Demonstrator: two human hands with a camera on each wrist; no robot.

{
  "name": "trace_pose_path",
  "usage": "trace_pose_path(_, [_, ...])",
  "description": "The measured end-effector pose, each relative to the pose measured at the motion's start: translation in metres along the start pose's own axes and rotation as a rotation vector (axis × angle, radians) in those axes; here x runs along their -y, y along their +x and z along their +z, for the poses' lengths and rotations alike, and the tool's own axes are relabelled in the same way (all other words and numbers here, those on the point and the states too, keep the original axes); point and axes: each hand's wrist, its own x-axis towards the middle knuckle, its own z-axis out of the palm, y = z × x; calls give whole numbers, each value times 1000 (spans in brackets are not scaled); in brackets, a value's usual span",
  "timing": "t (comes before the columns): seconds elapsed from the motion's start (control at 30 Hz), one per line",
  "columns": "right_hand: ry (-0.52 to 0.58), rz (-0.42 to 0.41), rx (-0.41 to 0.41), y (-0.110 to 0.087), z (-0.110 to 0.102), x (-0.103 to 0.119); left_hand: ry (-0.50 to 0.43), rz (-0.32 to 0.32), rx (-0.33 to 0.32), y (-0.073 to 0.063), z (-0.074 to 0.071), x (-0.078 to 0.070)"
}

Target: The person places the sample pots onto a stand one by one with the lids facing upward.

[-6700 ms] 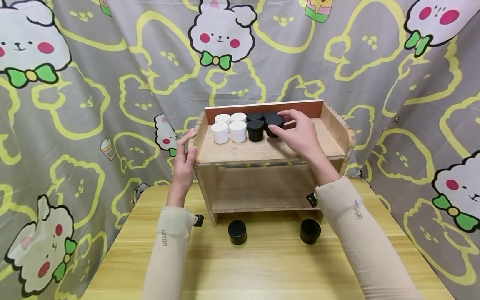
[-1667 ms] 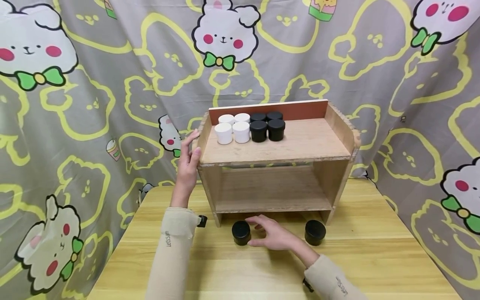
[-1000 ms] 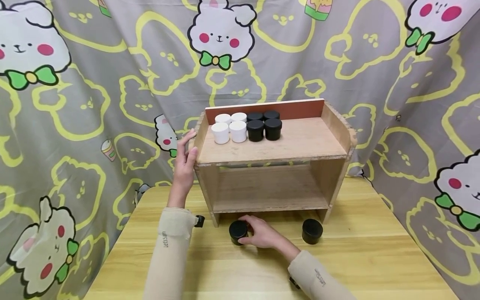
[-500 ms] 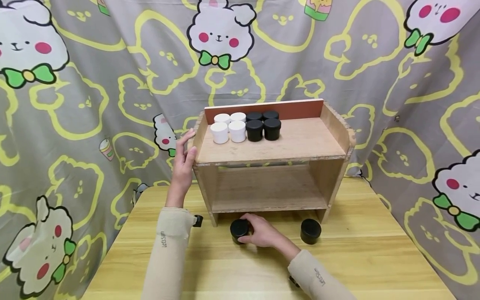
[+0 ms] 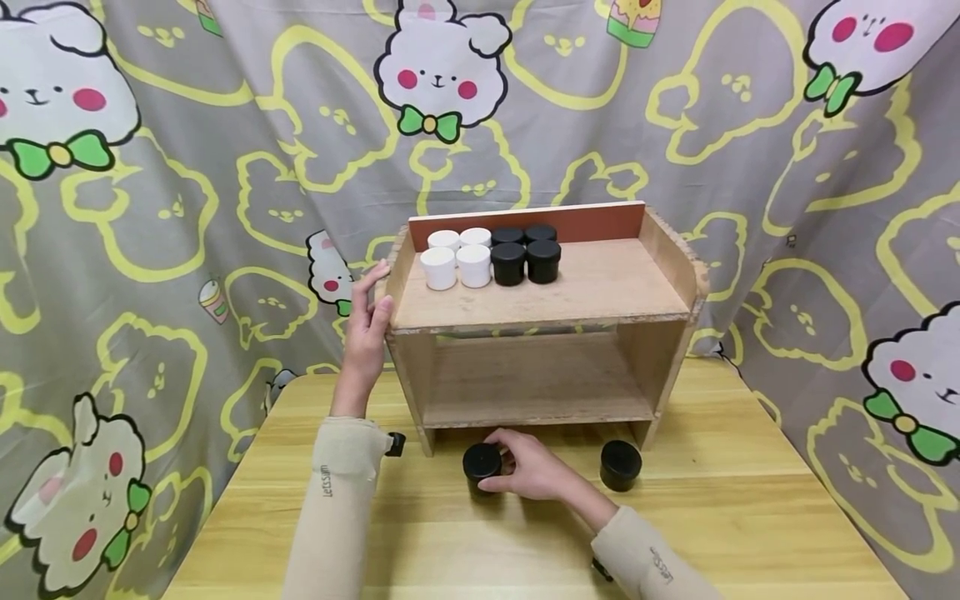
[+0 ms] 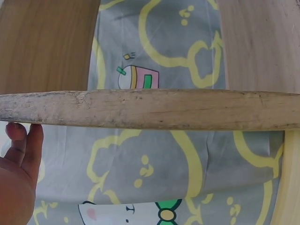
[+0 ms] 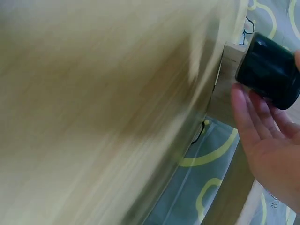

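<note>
My right hand (image 5: 531,468) pinches a small black lidded jar (image 5: 481,463) between thumb and fingers, in front of the wooden shelf (image 5: 607,287). In the right wrist view the same jar (image 7: 269,70) sits in the fingers, close over the table. My left hand (image 5: 367,325) rests against the shelf's left side panel, and in the left wrist view its fingertips (image 6: 35,131) touch the panel's edge. White jars (image 5: 474,267) and black jars (image 5: 543,263) stand in two rows on the top board, whites left, blacks right. Another black jar (image 5: 621,465) stands on the table.
The shelf has a lower board (image 5: 540,383) under the top one and a reddish back strip (image 5: 600,223). It stands on a wood-grain table (image 5: 480,558). A grey patterned curtain (image 5: 247,208) hangs behind and at both sides.
My right hand let go of a black jar in the front row on the top board, came down to the left table jar, gripped it and has shifted it slightly. The left hand stayed.
</note>
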Motion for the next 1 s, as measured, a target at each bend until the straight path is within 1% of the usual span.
trace_pose_path(0.3, [45,-28,4,-4,-8,6,11,-1,-2,0,-1,0])
trace_pose_path(0.6, [73,-38,-1,-9,-14,10,3,5,-2,-1,0,0])
trace_pose_path(0.83, [44,-57,-35,-13,-23,19,-3,5,1,0,0,0])
trace_pose_path(1.0, [38,-97,-59,-16,-30,27,2,3,-1,0,0,1])
